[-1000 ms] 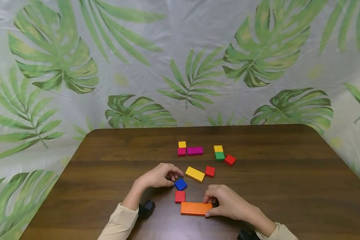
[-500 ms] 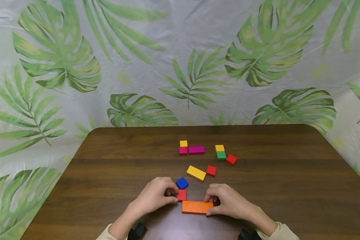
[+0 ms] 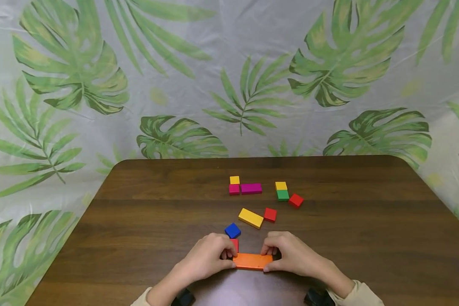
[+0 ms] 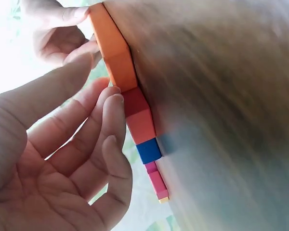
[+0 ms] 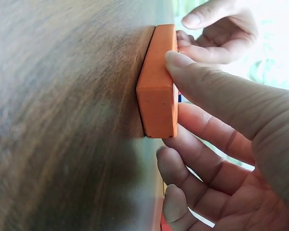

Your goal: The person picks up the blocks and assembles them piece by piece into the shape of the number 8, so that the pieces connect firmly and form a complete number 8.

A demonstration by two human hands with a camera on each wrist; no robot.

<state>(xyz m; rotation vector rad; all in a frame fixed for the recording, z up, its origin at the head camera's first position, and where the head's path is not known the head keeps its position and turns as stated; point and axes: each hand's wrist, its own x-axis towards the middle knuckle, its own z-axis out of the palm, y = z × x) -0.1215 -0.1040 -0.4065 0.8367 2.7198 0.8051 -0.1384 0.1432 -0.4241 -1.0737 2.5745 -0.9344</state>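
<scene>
A long orange block [image 3: 252,261] lies flat near the front of the wooden table. My right hand [image 3: 292,255] pinches its right end, thumb [image 5: 180,60] on the near side and fingers on the far side. At the other end, my left hand [image 3: 210,257] has thumb and forefinger around the block's left corners. Just behind that end sits a square red block [image 4: 141,126], partly hidden by the left fingers in the head view. A blue block [image 3: 233,230] stands turned at an angle beyond the red one.
Farther back lie a long yellow block [image 3: 250,218] and a red block [image 3: 270,214] meeting at a corner. Behind them are a purple block [image 3: 251,188] beside pink [image 3: 234,189] and yellow [image 3: 234,179] squares, then yellow [image 3: 281,185], green [image 3: 282,195] and red [image 3: 296,200] blocks.
My left hand has moved from the blue block toward me, past the red block, to the orange block's left end. The right hand keeps its hold on the right end.
</scene>
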